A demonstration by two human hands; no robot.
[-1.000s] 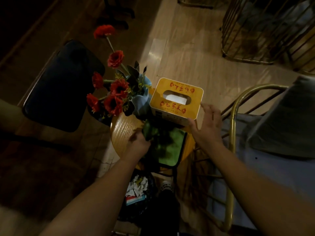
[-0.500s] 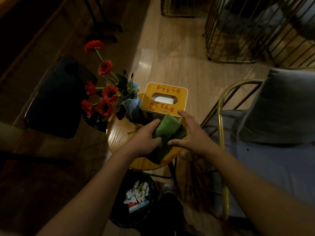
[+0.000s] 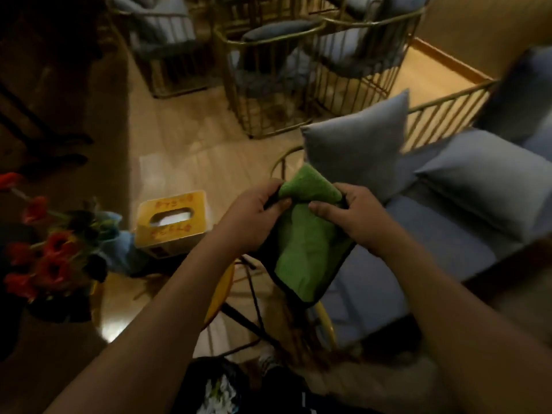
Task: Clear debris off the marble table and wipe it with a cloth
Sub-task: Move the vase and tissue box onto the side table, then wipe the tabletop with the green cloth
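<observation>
Left hand [image 3: 254, 218] and right hand [image 3: 354, 218] hold the green cloth [image 3: 304, 249] off the desk [image 3: 219, 294], fingers [image 3: 321, 209] pinching its top fold. Tissue box [image 3: 171, 222] and flowers [image 3: 50, 264] stand left.

At lower left of the frame, a yellow tissue box [image 3: 171, 225] and a red-flower bouquet in blue wrap [image 3: 47, 261] crowd the round yellow surface [image 3: 128, 303]. A strip of it below the box lies bare. A gold wire seat frame [image 3: 327, 325] bounds its right.

cloth [image 3: 301, 249]: fuzzy green fabric | floor [image 3: 185, 144]: glossy | chair frame [image 3: 301, 97]: metal
</observation>
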